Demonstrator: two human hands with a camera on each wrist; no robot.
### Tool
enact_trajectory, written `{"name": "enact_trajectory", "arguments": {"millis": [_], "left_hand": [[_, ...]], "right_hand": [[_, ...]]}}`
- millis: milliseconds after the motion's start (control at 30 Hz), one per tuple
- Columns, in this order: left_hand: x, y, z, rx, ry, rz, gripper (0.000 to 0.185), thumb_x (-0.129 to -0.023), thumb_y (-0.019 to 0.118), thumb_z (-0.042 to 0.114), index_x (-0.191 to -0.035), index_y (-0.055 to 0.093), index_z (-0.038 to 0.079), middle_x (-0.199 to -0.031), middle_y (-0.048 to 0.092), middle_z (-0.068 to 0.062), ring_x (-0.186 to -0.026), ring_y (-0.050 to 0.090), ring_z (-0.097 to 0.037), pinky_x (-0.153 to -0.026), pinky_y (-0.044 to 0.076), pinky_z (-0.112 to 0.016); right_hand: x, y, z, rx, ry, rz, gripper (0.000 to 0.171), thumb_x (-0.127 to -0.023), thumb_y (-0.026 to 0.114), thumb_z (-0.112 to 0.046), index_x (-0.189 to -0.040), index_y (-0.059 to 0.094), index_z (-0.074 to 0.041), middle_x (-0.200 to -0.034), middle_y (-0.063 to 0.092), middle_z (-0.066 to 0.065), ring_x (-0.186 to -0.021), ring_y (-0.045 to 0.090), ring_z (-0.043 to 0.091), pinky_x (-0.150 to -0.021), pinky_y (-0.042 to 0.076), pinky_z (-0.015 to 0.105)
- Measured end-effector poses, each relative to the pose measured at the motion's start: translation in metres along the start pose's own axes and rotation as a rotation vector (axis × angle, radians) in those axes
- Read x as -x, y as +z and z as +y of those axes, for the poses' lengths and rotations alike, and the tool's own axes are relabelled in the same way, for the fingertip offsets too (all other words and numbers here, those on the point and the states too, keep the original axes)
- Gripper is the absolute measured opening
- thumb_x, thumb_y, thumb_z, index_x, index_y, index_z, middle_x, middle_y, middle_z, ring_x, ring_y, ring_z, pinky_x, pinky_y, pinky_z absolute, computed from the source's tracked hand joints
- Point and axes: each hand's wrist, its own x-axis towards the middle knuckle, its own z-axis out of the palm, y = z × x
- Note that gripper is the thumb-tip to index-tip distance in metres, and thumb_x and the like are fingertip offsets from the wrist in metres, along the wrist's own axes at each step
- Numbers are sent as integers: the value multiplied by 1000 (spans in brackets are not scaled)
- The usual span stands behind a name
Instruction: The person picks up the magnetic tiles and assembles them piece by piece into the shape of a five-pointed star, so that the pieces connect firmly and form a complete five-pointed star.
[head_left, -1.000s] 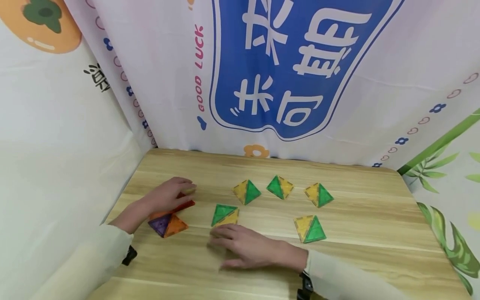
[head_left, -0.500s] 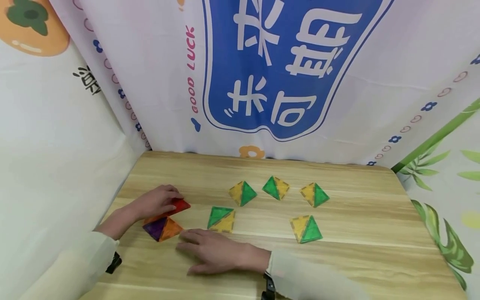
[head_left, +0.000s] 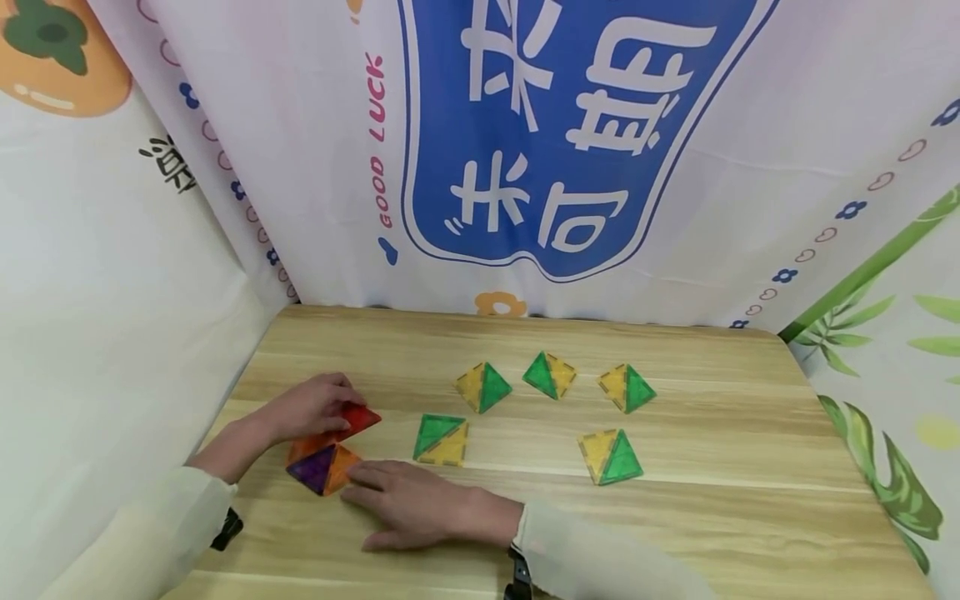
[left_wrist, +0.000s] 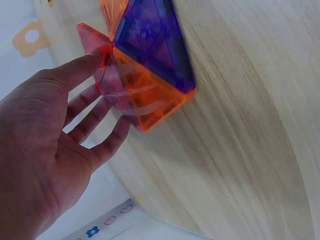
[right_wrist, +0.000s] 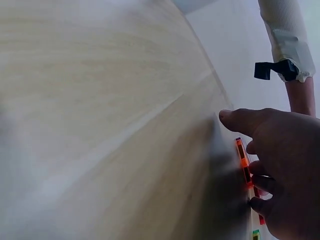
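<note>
"What is nearest to you?"

"My right hand [head_left: 416,504], low over the wooden tabletop [head_left: 720,542]. Its fingers reach out fairly straight and grip nothing; the tips meet the right side of an orange tile [head_left: 339,468], I think to brace it against sliding."

"What does that tile touch?"

"A purple tile [head_left: 310,472], just left of it. Beyond both, my left hand [head_left: 311,408] pinches a red tile [head_left: 360,419] between thumb and fingers. That hold leaves the side towards the purple uncovered, likely so the edges can be lined up. Whether more red hides under my palm, I cannot tell."

"And farther off?"

"Five squares, each a green triangle beside a yellow one. A left square [head_left: 441,439] and a right square [head_left: 611,457] lie nearer; three back squares [head_left: 550,375] form a row. The gaps probably stop them catching. Behind hangs a white curtain [head_left: 330,208]."
</note>
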Motion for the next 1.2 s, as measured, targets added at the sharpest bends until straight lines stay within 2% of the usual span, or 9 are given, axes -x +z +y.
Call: {"name": "enact_trajectory", "arguments": {"millis": [267, 533, 800, 1033, 1200], "left_hand": [[-3, 1, 17, 25, 4, -81, 29, -91, 84, 15, -119, 79, 9, -106, 65, -1, -90, 62, -12, -77, 55, -30], [-5, 4, 41, 42, 43, -136, 26, -89, 87, 14, -113, 80, 13, -98, 62, 2, -83, 58, -10, -72, 51, -25], [-6, 12, 61, 48, 73, -215, 27, -90, 86, 18, -116, 81, 18, -96, 62, 10, -81, 54, -4, -71, 49, -23], [-7, 21, 78, 36, 141, -223, 29, -89, 86, 19, -118, 80, 17, -96, 64, 10, -77, 52, 0, -69, 48, -22], [-9, 32, 92, -6, 177, -210, 32, -90, 86, 22, -121, 79, 16, -98, 64, 9, -77, 50, 2, -69, 49, -22]], "right_hand": [[24, -3, -6, -18, -32, -27, 69, -108, 49, -58, -164, 39, -20, -173, 28, 3, -158, 26, 14, -128, 21, 24], [52, -9, -16, 23, -77, -50, 68, -107, 51, -59, -163, 43, -21, -170, 36, 1, -156, 32, 12, -127, 23, 26], [80, -9, -18, -33, -140, -67, 64, -110, 47, -55, -163, 43, -19, -168, 39, -2, -153, 35, 8, -126, 24, 22], [110, -3, -15, -52, -190, 5, 56, -114, 41, -49, -157, 52, -15, -161, 48, 0, -149, 40, 8, -125, 27, 22], [134, -4, -10, -72, -195, 29, 51, -114, 43, -45, -154, 55, -15, -158, 52, 1, -149, 43, 10, -125, 29, 25]]}}
